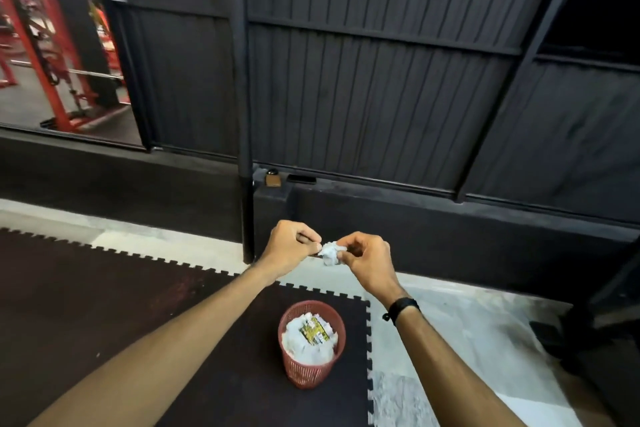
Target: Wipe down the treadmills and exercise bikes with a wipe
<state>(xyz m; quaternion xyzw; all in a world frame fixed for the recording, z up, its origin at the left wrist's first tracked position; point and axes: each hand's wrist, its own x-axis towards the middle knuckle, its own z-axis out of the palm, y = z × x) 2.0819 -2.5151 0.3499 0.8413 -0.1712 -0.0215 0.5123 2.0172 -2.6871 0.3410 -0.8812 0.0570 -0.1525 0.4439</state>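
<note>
A crumpled white wipe is held between both my hands at chest height. My left hand pinches its left side with curled fingers, and my right hand pinches its right side. A black band sits on my right wrist. Below the hands, on the dark floor mat, stands a red mesh waste bin filled with white crumpled wipes and a yellow wrapper. No treadmill or exercise bike shows clearly in this view.
A black slatted wall with a vertical black post rises ahead above a low black ledge. Red gym frames show at the upper left. Dark interlocking mats cover the floor, pale tiles to the right. A dark machine base sits far right.
</note>
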